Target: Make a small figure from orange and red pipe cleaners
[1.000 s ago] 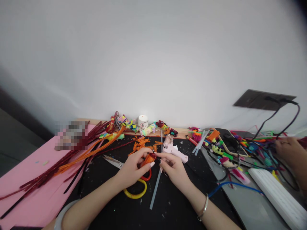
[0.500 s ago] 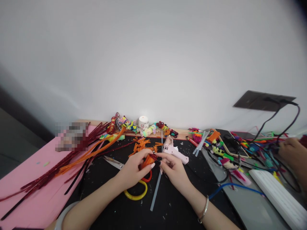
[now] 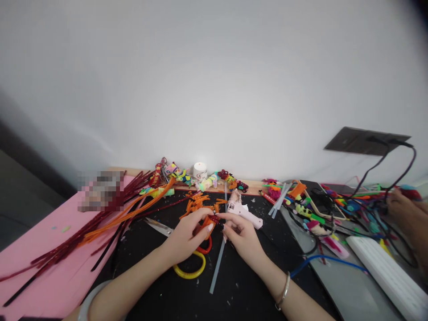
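Observation:
Between both hands is a small craft piece (image 3: pixel 210 221) of orange and dark red fuzzy pipe cleaner, partly hidden by fingers. My left hand (image 3: pixel 186 234) is closed around its orange part, thumb and forefinger pinching. My right hand (image 3: pixel 241 235) pinches the dark red end with its fingertips. Below the left hand lie scissors (image 3: pixel 189 273) with yellow and red handles, their blades pointing left. A pale pink glue gun (image 3: pixel 243 215) rests just beyond the right hand. Cut orange pipe-cleaner pieces (image 3: pixel 197 203) are heaped behind the left hand. A clear glue stick (image 3: pixel 218 267) lies between my forearms.
Long red and orange pipe cleaners (image 3: pixel 100 218) spread over the pink surface at left. A white cup (image 3: pixel 199 171) and finished colourful figures (image 3: pixel 234 180) line the wall. At right are a phone (image 3: pixel 323 200), cables, a white power strip (image 3: pixel 384 276) and another person's hand (image 3: pixel 401 211).
My hands stay almost in place, with the left thumb shifted slightly on the craft piece. At right, the other person's hand has moved a little.

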A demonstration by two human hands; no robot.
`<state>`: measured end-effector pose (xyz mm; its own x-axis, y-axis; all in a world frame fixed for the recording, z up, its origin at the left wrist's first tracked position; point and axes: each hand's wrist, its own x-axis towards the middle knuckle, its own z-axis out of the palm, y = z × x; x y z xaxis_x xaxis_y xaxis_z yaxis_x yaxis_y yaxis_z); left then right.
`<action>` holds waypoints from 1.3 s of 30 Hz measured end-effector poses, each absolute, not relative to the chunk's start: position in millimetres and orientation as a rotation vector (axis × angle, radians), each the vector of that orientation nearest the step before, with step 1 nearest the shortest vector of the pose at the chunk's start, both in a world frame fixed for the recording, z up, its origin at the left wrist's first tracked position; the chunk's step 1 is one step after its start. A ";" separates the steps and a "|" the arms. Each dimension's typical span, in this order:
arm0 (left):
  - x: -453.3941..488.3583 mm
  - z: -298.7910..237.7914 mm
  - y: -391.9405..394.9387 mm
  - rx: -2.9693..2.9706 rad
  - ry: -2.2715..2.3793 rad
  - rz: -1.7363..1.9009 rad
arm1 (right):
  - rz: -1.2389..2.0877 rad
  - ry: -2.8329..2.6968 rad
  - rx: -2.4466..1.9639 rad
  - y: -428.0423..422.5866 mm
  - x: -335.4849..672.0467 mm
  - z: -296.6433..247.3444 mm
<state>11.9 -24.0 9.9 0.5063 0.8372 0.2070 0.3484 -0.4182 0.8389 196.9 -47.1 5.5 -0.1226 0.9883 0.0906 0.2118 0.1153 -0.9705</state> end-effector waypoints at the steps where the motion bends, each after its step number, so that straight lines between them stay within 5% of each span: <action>1: 11.9 10.2 -24.0 1.992 0.974 0.815 | 1.099 -1.504 -1.235 -47.2 197.0 5.5; 39: 15.4 -1.0 -20.9 1.537 0.886 0.736 | 0.999 -1.576 -1.256 -47.0 197.3 1.2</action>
<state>15.4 -20.9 -1.0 0.5168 0.8558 -0.0218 0.1356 -0.0567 0.9891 197.3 -47.0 1.2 -0.1205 0.9826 0.1413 0.2913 0.1710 -0.9412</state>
